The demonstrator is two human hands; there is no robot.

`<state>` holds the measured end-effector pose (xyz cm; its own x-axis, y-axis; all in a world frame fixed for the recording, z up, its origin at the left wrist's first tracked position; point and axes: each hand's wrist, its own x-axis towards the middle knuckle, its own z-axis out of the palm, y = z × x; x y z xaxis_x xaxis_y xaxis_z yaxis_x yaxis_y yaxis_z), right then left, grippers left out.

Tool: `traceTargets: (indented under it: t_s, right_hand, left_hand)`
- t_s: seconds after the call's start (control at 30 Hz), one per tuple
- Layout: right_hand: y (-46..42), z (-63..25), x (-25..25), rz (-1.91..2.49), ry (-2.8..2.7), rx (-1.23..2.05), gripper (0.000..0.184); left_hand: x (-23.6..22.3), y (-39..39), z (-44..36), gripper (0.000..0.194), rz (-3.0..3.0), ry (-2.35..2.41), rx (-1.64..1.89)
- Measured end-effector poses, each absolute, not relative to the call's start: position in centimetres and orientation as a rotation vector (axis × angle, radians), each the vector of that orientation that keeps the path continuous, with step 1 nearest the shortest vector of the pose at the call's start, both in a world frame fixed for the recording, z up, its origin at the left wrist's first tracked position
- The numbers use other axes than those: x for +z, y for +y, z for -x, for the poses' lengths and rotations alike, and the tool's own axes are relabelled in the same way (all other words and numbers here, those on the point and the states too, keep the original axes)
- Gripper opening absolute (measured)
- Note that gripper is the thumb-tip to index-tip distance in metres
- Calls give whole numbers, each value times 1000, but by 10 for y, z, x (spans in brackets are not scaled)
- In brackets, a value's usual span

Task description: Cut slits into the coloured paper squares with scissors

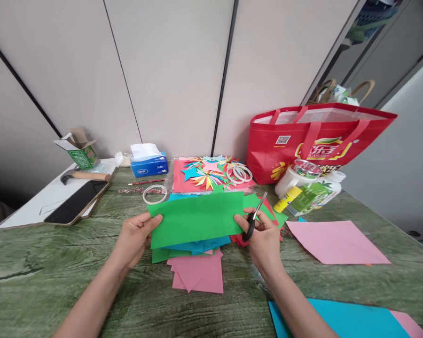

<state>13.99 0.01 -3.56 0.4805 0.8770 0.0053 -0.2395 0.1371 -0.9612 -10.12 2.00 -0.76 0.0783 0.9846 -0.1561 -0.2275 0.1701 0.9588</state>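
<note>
A green sheet of paper (pixel 197 218) is stretched between my two hands above the table. My left hand (pixel 136 237) pinches its left edge, thumb on top. At the other end my right hand (pixel 264 234) pinches the right edge and also holds a pair of scissors (pixel 253 218), blades pointing up and away. Under the sheet lie blue paper (pixel 200 246) and several pink paper pieces (pixel 200 274), partly covered. Red paper pieces (pixel 268 209) and more green paper stick out beyond my right hand.
Folded paper stars and tape rings (pixel 239 173) lie behind the sheet. A tissue box (pixel 149 165), phone (pixel 77 202) and hammer (pixel 86 176) are at left. A red bag (pixel 268 141), glue stick (pixel 287 199), pink sheet (pixel 338 241) and blue sheet (pixel 348 319) are at right.
</note>
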Motion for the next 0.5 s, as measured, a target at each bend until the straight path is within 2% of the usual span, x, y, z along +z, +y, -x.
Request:
traceTargets:
  t_s: [0.23,0.5]
  right_hand:
    - [0,-138,-37,1109,-648,987,34]
    - [1,-140,-39,1105,-672,1024,35]
  left_hand:
    - [-5,18,101,25,-924,1112,1131]
    - [-4,16,101,21,-1010,1116,946]
